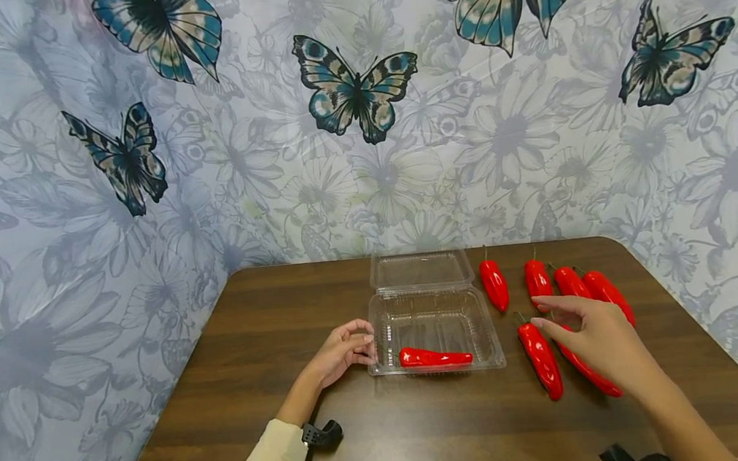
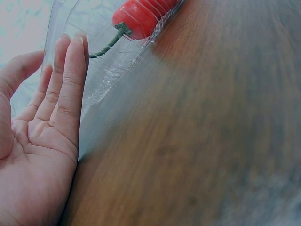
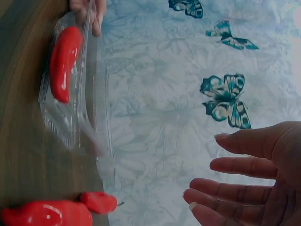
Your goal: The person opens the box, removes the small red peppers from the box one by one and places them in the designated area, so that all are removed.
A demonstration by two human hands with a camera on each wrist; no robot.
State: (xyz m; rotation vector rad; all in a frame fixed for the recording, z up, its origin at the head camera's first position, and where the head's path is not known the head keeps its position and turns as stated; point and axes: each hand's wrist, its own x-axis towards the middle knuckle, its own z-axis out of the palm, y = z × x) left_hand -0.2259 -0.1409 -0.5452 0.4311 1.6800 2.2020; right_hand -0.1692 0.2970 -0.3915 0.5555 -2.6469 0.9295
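A clear plastic clamshell box (image 1: 493,337) lies with its lid (image 1: 420,270) folded back. Inside, along the near wall, is one red chili pepper (image 1: 436,357), its green stem toward the left. My left hand (image 1: 348,349) touches the box's left side, fingers nearly straight against the clear wall in the left wrist view. Over the peppers at right hovers my right hand (image 1: 599,338), fingers spread and nothing between them in the right wrist view. Closest to its fingertips is a red chili pepper (image 1: 541,362); another pepper (image 1: 592,372) is partly hidden beneath the hand.
Several more red peppers lie at the back right of the brown wooden table (image 1: 226,404), one pepper (image 1: 494,285) just right of the lid. A cloth (image 1: 365,187) printed with butterflies and flowers hangs behind the table. Black straps (image 1: 322,434) sit at the wrists.
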